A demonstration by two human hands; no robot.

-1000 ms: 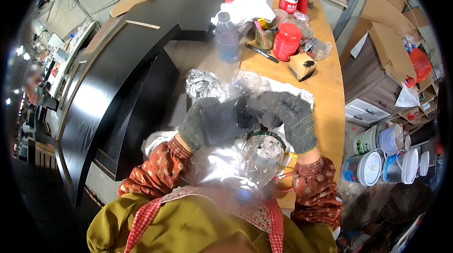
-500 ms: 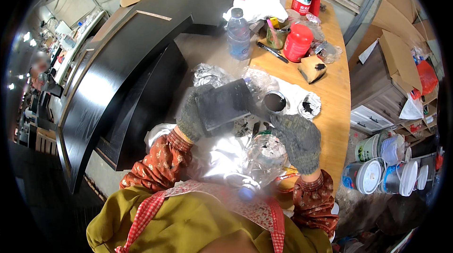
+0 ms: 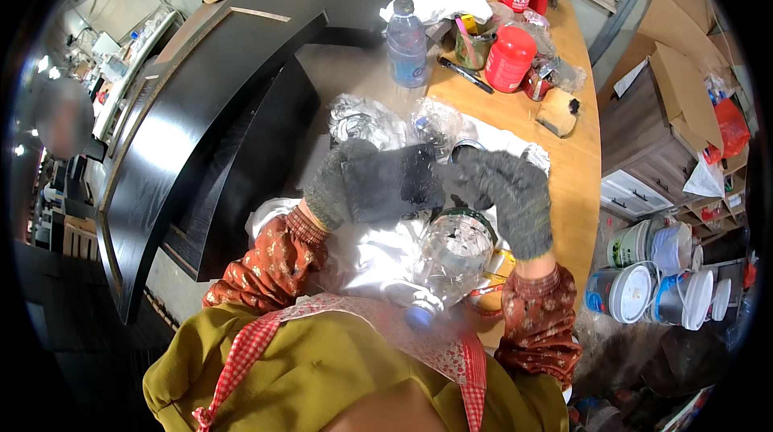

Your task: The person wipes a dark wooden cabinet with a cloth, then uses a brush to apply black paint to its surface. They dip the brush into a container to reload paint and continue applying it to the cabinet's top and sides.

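A dark flat panel (image 3: 394, 182) is held above the workbench (image 3: 580, 166) by both gloved hands: left hand (image 3: 338, 182) curled round its left edge, right hand (image 3: 503, 190) closed on its right end. Directly beneath sits a clear plastic jar (image 3: 455, 251), smeared dark inside, on crinkled foil (image 3: 362, 251). Progress is judged mid-way; the panel is not yet set down. Fingertips are hidden by the gloves; the panel's underside and the jar's contents cannot be made out.
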